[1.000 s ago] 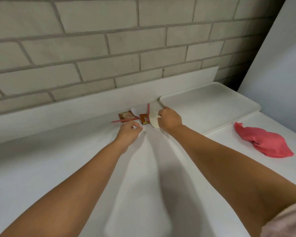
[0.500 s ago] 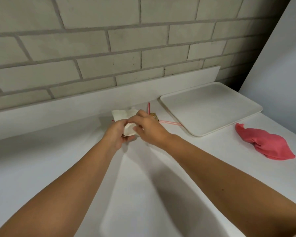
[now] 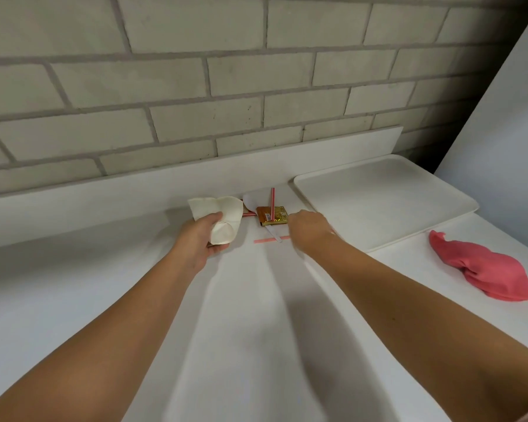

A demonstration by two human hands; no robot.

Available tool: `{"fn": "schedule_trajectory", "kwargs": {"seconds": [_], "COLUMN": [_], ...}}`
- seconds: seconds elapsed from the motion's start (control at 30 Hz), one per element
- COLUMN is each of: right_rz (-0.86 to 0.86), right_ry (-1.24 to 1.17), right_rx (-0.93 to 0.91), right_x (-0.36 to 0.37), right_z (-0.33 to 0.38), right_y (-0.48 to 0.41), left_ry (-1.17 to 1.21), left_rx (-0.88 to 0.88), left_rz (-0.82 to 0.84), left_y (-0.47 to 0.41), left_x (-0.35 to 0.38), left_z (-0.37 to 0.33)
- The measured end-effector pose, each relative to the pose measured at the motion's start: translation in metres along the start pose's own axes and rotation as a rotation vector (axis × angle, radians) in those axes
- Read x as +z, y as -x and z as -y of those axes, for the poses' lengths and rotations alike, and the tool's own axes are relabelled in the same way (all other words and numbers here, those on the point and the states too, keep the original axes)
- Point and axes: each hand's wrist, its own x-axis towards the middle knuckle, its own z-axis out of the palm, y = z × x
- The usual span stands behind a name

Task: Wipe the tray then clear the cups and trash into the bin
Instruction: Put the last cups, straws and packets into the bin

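Head view: left hand [image 3: 200, 239] around crumpled cups [image 3: 226, 217]; right hand [image 3: 310, 228] unclear; packet [image 3: 272, 215] print illegible.

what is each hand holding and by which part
The left hand grips the crumpled white paper round its lower end. The right hand is beside the gold packet; whether it pinches anything cannot be told.

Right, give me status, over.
Left hand grips crumpled white paper trash. Right hand at gold foil sachet, grip unclear. Pink plastic straw loose on white counter. Crumpled pink cloth well aside, not in the way.
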Motion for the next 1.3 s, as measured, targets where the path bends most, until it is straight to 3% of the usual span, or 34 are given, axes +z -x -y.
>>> {"fn": "schedule_trajectory", "kwargs": {"seconds": [0.13,0.27,0.6,0.73,0.87,0.97,1.3], "right_rz": [0.02,0.145,0.34,0.202,0.03,0.005,0.097], "right_ry": [0.033,-0.064,-0.233,-0.518,-0.592,-0.647,-0.56], "right_rx": [-0.129,-0.226,-0.232,-0.132,0.061,0.172,0.202], "right_x": [-0.001,-0.005,-0.004,-0.025,-0.02,-0.01,0.001], "right_z": [0.008,0.012,0.012,-0.003,-0.005,-0.004,0.005], "right_y": [0.0,0.008,0.012,-0.014,-0.049,-0.072,-0.089], "left_ry": [-0.024,-0.026,0.004,0.019,0.038,0.026,-0.011], "left_rx": [0.018,0.023,0.03,0.029,0.03,0.061,0.09], "left_rz": [0.016,0.007,-0.033,-0.049,-0.035,-0.021,-0.02], "left_y": [0.0,-0.002,-0.003,-0.005,-0.007,-0.01,-0.015], "left_x": [-0.001,-0.007,-0.022,-0.026,-0.026,-0.03,-0.034], "left_z": [0.0,-0.002,-0.011,-0.012,-0.011,-0.011,-0.015]}}
